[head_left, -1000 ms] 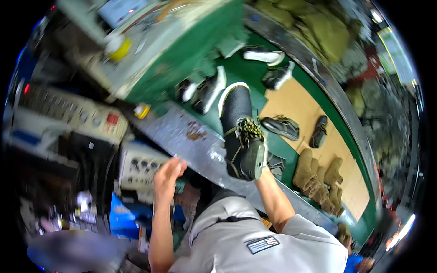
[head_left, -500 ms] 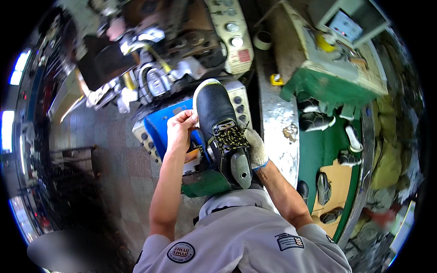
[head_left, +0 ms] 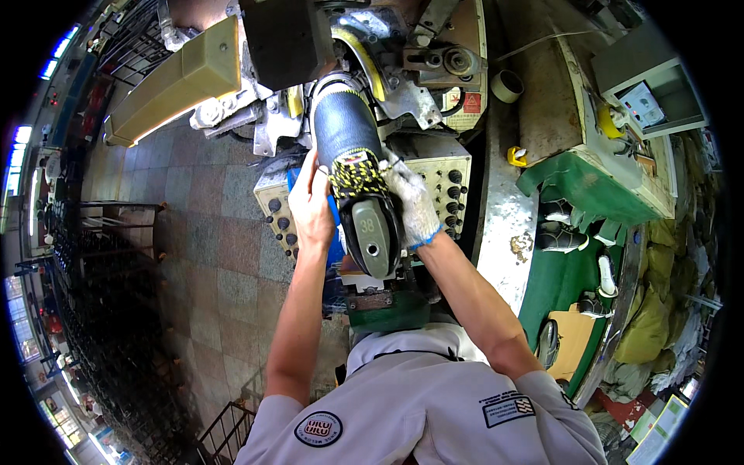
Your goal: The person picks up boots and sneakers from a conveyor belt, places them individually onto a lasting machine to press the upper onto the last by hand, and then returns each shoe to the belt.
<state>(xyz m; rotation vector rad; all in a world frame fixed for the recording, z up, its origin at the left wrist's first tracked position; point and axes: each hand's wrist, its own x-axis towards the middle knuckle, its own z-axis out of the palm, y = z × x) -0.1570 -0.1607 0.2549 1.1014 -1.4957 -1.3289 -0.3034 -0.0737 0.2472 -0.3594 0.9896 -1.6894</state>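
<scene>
A dark leather shoe upper with black-and-yellow laces is stretched over a grey shoe last. Its toe points away from me and lies at the metal jaws of a machine; whether it touches them I cannot tell. My bare left hand is closed along the left side of the shoe, fingers partly hidden against it. On the other side, my right hand, in a pale knitted glove with a blue cuff, grips the shoe beside the laces.
A control box with black knobs sits below the machine head. To the right stand a metal-topped ledge, a bench with green cloth and a green shelf with several shoes. A beige machine arm juts out left.
Both hands have carried the shoe forward, bringing its toe to the machine's jaws. My left hand has shifted from near the toe to farther back along the side. The head view has shifted too.
</scene>
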